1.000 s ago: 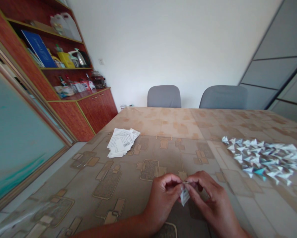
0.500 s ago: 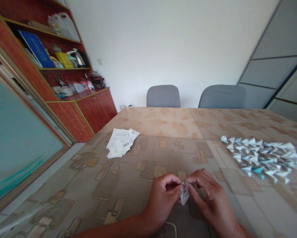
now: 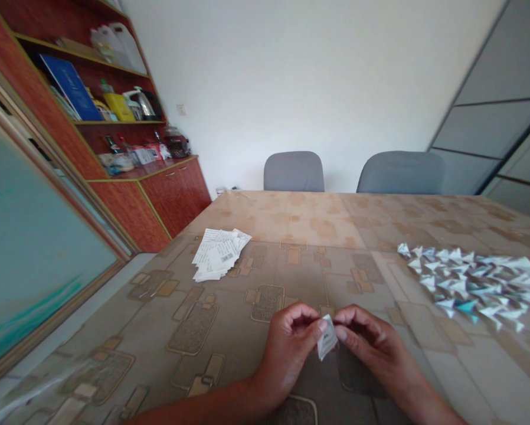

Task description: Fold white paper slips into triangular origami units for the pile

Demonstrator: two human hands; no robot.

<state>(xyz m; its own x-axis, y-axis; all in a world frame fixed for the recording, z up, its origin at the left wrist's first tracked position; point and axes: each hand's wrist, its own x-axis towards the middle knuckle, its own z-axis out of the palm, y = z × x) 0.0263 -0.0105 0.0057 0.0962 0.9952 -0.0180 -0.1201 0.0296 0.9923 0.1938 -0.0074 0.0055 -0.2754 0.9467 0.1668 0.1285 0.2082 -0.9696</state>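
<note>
A small piece of folded printed paper (image 3: 327,340) is held up just above the table, between my two hands. My left hand (image 3: 290,342) pinches its left side, the thumb lying over the printed face. From the other side, the thumb and forefinger of my right hand (image 3: 371,339) close at the paper's right edge; the tips are partly hidden there. To the right, many small folded paper pieces (image 3: 468,280) with pointed corners stand in rows, one of them teal. A loose stack of flat printed paper slips (image 3: 221,254) lies left of centre.
A patterned cloth under a clear cover spreads over the table (image 3: 269,212). Two grey chairs (image 3: 294,171) stand at its far edge before a white wall. A red-brown cabinet (image 3: 167,195) with bottles, a kettle and boxes is at the left, beside a glass door (image 3: 39,236).
The folded paper has turned so that more of its printed face shows. My right fingers have shifted slightly right, to its edge. The camera view has moved a little.
</note>
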